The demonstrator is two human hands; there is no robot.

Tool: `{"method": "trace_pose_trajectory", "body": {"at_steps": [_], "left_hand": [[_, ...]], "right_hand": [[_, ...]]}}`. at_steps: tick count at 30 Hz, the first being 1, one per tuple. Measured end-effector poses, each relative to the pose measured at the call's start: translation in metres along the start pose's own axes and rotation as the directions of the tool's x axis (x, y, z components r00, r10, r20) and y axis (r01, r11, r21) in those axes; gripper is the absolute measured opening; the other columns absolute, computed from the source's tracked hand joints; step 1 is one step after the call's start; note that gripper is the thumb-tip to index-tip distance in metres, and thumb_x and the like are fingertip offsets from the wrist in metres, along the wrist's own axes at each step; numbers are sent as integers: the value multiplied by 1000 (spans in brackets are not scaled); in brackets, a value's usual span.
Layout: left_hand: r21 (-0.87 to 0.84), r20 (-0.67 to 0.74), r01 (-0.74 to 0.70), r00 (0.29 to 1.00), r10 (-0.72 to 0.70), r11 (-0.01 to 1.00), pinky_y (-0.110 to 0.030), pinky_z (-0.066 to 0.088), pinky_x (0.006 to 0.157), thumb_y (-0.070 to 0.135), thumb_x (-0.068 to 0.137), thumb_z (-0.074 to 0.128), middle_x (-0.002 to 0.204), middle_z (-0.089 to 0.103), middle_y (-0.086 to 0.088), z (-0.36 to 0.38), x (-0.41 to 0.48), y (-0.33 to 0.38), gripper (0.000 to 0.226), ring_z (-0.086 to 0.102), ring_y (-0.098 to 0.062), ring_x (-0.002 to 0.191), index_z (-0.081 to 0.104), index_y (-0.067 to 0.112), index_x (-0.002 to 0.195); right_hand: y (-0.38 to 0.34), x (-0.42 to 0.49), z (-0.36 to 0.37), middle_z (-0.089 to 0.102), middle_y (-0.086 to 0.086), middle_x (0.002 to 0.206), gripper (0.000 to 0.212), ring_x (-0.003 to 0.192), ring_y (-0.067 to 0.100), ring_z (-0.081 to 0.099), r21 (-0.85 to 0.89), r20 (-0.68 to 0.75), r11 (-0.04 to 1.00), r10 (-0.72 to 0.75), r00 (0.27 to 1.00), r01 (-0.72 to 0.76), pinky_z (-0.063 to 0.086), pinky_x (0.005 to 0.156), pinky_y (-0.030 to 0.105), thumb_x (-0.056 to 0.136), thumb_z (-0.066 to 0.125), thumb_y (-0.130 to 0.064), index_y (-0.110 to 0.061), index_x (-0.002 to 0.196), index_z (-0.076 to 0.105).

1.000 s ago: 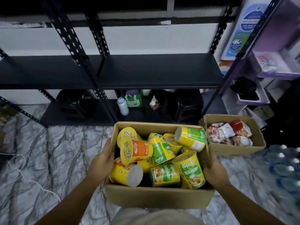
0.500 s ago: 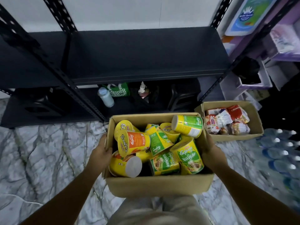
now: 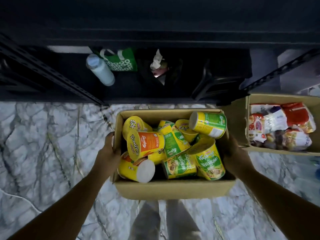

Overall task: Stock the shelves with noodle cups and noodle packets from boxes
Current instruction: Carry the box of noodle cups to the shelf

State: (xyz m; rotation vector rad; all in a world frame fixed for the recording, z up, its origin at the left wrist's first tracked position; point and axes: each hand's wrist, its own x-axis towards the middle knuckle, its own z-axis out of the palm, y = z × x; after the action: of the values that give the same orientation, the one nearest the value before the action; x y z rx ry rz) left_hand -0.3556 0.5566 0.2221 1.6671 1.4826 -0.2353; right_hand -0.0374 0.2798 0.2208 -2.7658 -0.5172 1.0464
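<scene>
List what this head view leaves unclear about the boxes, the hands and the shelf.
All in the head view:
- Cup box: lower layers are buried under the top cups.
- Left hand and right hand: how the fingers lie is hidden by the hands themselves and the box walls.
- Packet box: cut off by the right edge.
- Packets: print is blurred.
- Upper shelf: too dark to read.
</scene>
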Motion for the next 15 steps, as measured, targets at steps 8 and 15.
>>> {"method": "trace_pose_trajectory", "body": {"at_steps": [8,15], "left_hand": [[17,-5,57,998,-57,998,-51,53,94,29,104,53,129,66,-17,88,139,-45,54,66,-41,107,27,48,146],[-45,-60,-17,998,14,999,-46,53,88,28,105,53,124,66,-10,123,229,-57,51,65,-37,106,31,43,148]], "right_hand": [[15,133,106,68,29,110,56,95,51,66,-17,-18,1000,26,999,-26,48,75,45,98,58,-29,-19,147,33],[-3,219,147,66,29,117,74,101,53,64,-43,-80,999,-9,997,6,46,79,46,91,58,-25,-21,158,25]]}}
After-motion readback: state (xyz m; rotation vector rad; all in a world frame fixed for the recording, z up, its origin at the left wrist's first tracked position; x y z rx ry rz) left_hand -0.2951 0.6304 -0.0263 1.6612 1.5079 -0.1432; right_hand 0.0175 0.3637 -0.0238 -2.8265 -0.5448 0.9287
